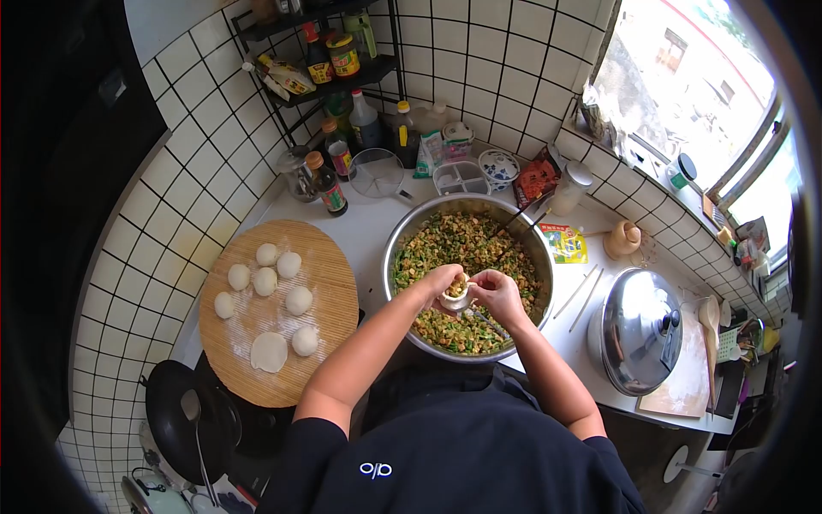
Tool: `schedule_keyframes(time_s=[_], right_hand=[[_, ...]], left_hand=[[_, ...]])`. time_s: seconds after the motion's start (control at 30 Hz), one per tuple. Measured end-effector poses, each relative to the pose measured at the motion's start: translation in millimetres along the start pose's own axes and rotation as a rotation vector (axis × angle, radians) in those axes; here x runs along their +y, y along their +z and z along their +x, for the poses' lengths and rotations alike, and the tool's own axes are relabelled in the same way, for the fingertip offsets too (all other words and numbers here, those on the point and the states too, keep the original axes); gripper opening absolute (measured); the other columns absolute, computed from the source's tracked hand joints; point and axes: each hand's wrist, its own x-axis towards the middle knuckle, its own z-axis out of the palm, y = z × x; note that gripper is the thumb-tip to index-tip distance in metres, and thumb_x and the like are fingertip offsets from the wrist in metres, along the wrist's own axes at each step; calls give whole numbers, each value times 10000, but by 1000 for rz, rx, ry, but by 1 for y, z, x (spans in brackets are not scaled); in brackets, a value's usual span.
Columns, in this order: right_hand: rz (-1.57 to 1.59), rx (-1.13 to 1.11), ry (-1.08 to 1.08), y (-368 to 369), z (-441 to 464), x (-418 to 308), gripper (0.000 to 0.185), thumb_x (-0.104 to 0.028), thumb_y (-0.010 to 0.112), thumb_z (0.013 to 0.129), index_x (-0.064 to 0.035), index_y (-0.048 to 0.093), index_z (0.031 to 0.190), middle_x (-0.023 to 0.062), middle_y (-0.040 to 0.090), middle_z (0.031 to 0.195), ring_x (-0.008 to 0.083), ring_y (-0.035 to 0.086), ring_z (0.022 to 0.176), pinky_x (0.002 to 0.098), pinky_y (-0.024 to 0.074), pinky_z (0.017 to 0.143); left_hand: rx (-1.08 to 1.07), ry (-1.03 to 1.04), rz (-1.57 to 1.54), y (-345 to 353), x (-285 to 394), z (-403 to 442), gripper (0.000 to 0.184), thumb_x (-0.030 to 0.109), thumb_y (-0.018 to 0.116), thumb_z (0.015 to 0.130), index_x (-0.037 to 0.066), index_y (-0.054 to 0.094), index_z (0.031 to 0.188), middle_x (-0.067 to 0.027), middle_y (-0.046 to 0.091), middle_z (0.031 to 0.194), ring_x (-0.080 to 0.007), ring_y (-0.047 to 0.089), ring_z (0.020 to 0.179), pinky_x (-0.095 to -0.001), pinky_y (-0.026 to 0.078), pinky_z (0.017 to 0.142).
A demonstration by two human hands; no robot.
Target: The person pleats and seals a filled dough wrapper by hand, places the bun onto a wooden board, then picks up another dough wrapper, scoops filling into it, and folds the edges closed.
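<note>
Over the big steel bowl of chopped green and brown filling, my left hand cups a dough wrapper with some filling showing in its middle. My right hand has its fingers closed on the right edge of that same wrapper. Below the hands, a spoon rests in the filling, partly covered. Chopsticks lean on the bowl's back rim. At left, a round bamboo board carries several dough balls and one flat dough round.
A lidded steel pot stands at right, by a floured board with a rolling pin. Two loose chopsticks lie between bowl and pot. Behind are a strainer, sauce bottles and a rack. A wok sits lower left.
</note>
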Motion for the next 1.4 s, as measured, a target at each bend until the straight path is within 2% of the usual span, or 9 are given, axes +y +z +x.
schedule_keyframes(time_s=[0.07,0.2,0.33,0.43,0.6,0.7,1.03,1.13,1.4], right_hand=[[-260,83,-191,0,-1,3,162,-79,654,746,38,607,848,61,610,781,103,578,688,233,481,628],[156,-41,-44,0,2,6,171,-77,643,770,46,598,880,73,625,789,102,581,671,226,478,627],[401,-29,1,-8,3,-4,192,-74,644,776,36,589,923,73,630,806,104,587,684,221,482,626],[467,27,-5,-6,4,-3,160,-74,645,773,22,588,888,61,624,784,99,582,678,214,477,613],[161,96,-91,-1,1,-3,121,-62,664,742,2,592,816,12,585,702,78,534,626,219,452,573],[-114,208,-447,3,4,-2,116,-52,671,720,-3,598,796,13,577,696,86,530,609,221,449,578],[94,164,-200,4,5,1,137,-44,674,715,19,611,819,42,613,752,89,560,647,233,470,606],[151,-17,79,-7,9,-1,139,-63,665,747,32,610,832,42,625,781,81,571,677,211,474,607],[-8,43,-82,-10,6,3,146,-69,698,693,-14,612,797,35,565,788,86,532,654,225,456,599]], left_hand=[[-3,-4,37,1,4,-2,297,322,382,808,88,549,884,-96,593,831,-214,620,703,-429,551,555],[-92,-33,136,-5,12,-4,380,387,374,832,86,550,983,-115,604,904,-220,620,772,-442,543,603],[-152,89,-200,-23,21,-31,606,568,309,863,112,434,1242,-134,571,1087,-213,589,943,-407,508,747],[-151,293,-384,-12,-7,-16,545,510,275,904,143,377,1295,-99,517,1189,-215,579,957,-413,493,783],[35,374,-308,8,-10,-14,283,256,465,909,115,475,1155,-45,528,1006,-164,583,882,-347,561,654],[48,370,-293,6,-12,-9,273,240,479,902,106,484,1140,-56,533,1008,-180,594,866,-365,564,650],[86,258,-225,8,-12,2,251,146,477,863,77,534,1097,-89,580,974,-204,613,840,-394,561,629],[21,158,-237,5,-9,2,267,180,482,858,87,541,1102,-88,586,966,-191,614,831,-395,554,619],[-13,219,-57,8,-5,-1,306,270,505,858,98,542,1108,-65,593,969,-167,611,803,-351,548,583]])
